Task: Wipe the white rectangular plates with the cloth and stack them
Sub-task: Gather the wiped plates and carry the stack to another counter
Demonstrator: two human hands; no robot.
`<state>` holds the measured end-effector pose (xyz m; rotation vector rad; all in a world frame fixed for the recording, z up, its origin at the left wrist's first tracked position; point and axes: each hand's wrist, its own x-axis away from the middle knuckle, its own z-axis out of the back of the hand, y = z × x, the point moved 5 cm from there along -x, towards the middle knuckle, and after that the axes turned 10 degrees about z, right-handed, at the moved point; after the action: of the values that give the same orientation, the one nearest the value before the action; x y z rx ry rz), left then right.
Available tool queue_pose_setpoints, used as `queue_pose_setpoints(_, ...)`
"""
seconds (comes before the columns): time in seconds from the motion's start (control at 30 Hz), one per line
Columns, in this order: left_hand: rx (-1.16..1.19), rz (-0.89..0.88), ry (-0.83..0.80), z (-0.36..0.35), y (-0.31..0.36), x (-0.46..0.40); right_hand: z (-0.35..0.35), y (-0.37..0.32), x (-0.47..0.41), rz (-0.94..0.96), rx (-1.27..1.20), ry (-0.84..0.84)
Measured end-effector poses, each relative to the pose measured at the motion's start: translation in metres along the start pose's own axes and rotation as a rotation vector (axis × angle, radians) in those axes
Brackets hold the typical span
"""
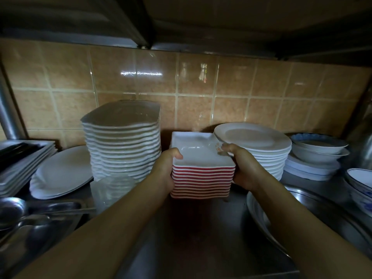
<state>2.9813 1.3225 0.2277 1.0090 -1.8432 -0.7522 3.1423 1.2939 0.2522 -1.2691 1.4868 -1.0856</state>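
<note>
A stack of several rectangular plates point(201, 156), white inside with red undersides, stands in the middle of a steel shelf in front of a tiled wall. My left hand point(165, 170) grips the stack's left side, thumb hooked over the top plate's rim. My right hand point(244, 168) grips the right side, thumb on the top plate's right corner. No cloth is in view.
A tall stack of wavy white plates point(122, 150) stands left, round white plates point(259, 146) right, both close to the held stack. Flat white trays point(24, 164), an oval plate point(60, 174), a clear container point(112, 188), steel spoons point(30, 210), bowls point(320, 146), steel basins point(314, 210).
</note>
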Motion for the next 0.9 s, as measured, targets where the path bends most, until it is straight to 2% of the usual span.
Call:
queue_pose_setpoints(0.07,-0.003,0.011,0.009,0.0,0.0,0.002,-0.001,-0.01,0.008,0.217,0.176,-0.012)
queue_pose_setpoints(0.2,-0.015,0.028,0.002,-0.002,0.001,0.004,-0.01,0.003,0.045,0.73,1.252,-0.16)
queue_pose_setpoints(0.27,-0.016,0.047,0.001,-0.003,0.002,0.004,-0.018,0.017,0.056,0.863,1.571,-0.137)
queue_pose_setpoints(0.33,-0.025,0.058,-0.004,-0.004,0.002,0.006,-0.024,0.023,0.057,0.918,1.731,-0.053)
queue_pose_setpoints(0.4,-0.045,0.057,-0.011,-0.004,0.003,0.007,-0.026,0.019,0.055,1.005,1.77,0.026)
queue_pose_setpoints(0.57,-0.159,0.005,0.02,-0.002,0.002,0.018,-0.022,0.015,0.053,1.095,1.7,0.066)
queue_pose_setpoints(0.63,-0.372,-0.229,0.083,0.004,0.004,0.025,-0.022,0.014,0.052,1.125,1.683,0.071)
queue_pose_setpoints(0.7,-0.764,-0.602,0.089,0.005,0.004,0.041,-0.023,0.012,0.049,1.138,1.668,0.067)
queue_pose_setpoints(0.77,-1.225,-0.79,0.199,0.009,-0.008,0.048,-0.022,0.012,0.046,1.129,1.664,0.059)
queue_pose_setpoints(0.8,-1.373,-0.848,0.29,0.012,-0.013,0.049,-0.021,0.012,0.044,1.123,1.659,0.053)
queue_pose_setpoints(0.9,-1.442,-1.023,0.424,0.012,-0.015,0.045,-0.019,0.012,0.039,1.125,1.626,0.04)
